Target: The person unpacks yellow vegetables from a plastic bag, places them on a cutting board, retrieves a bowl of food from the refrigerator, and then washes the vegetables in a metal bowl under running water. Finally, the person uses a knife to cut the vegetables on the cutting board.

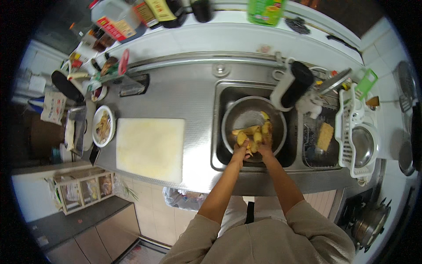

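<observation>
A wide stainless-steel bowl point(283, 130) sits in the left basin of the sink point(216, 132). Inside it lie several long yellow-brown pieces of produce point(248, 130), their kind unclear. My left hand point(241, 152) is closed around one rounded yellow piece point(242, 137) near the bowl's front rim. Close beside it, my right hand point(265, 149) reaches down among the pieces at the right. Its fingers are partly hidden and blurred, so its grip cannot be made out. The faucet point(283, 87), partly dark, stands over the bowl's back right edge.
On the steel counter at left lie a white cutting board point(150, 150) and a white bowl point(112, 127) of food scraps. A yellow sponge point(325, 137) rests in the right basin, beside a white dish rack point(346, 132). Bottles, including a green one point(265, 13), line the back ledge.
</observation>
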The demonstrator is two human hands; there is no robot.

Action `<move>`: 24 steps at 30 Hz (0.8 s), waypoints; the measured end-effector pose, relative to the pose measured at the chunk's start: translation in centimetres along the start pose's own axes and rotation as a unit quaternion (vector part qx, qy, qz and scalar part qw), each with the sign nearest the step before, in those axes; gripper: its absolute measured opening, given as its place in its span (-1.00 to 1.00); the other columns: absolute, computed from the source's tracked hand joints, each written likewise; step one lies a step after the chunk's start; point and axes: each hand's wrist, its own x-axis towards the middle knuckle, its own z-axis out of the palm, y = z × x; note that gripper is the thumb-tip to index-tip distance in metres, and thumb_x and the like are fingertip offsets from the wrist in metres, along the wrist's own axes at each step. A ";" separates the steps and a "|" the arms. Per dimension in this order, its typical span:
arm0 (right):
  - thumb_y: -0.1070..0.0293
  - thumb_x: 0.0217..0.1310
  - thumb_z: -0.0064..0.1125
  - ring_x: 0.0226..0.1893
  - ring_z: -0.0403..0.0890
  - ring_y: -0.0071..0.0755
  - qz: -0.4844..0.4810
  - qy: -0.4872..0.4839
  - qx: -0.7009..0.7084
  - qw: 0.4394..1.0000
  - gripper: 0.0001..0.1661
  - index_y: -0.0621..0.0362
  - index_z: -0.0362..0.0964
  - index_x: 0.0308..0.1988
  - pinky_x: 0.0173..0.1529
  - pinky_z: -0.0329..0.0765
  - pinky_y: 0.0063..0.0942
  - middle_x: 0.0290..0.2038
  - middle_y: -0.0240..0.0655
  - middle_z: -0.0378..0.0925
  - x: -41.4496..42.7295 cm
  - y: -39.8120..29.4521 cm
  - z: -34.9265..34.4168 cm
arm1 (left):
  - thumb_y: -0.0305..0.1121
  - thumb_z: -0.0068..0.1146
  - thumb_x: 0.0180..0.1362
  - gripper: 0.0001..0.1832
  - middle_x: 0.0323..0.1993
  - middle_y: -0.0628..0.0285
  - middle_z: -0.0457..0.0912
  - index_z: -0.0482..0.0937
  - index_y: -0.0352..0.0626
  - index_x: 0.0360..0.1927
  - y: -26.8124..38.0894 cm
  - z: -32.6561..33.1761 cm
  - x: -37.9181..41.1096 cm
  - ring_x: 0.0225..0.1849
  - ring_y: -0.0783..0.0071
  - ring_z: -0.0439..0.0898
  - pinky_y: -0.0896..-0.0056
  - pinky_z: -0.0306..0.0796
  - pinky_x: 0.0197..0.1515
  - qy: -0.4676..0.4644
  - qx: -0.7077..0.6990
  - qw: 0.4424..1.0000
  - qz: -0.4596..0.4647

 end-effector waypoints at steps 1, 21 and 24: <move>0.18 0.21 0.02 0.07 0.33 -0.16 0.029 -0.026 0.023 0.999 -0.33 0.08 0.02 0.24 0.12 0.27 -0.28 0.21 -0.14 0.12 -0.5 -1.2 -1.0 | -0.04 0.09 0.10 -0.32 -0.11 0.21 0.45 0.14 -0.07 0.22 -0.9 0.3 1.4 -0.21 0.50 0.47 0.64 0.42 -0.42 0.008 0.012 1.000 0.000; 0.31 0.31 -0.18 -0.54 0.45 -0.44 -0.084 0.141 0.527 0.834 -0.74 0.28 0.35 -0.22 -0.47 0.47 -0.47 -0.48 -0.25 0.46 11.0 -10.6 -31.3 | -0.32 -0.09 0.23 -0.59 -0.05 0.19 0.48 0.25 -0.20 0.13 -5.3 5.2 -9.8 -0.04 0.46 0.49 0.47 0.37 0.02 -0.047 -0.072 0.995 0.055; 0.34 0.26 -0.12 -0.55 0.46 -0.42 -0.088 0.114 0.586 0.797 -0.79 0.24 0.38 -0.32 -0.48 0.46 -0.47 -0.52 -0.27 0.45 14.2 -7.1 -29.5 | -0.27 -0.13 0.26 -0.64 -0.04 0.19 0.46 0.28 -0.20 0.08 -5.1 5.6 -9.3 -0.04 0.45 0.48 0.46 0.37 0.00 -0.047 -0.134 0.989 0.044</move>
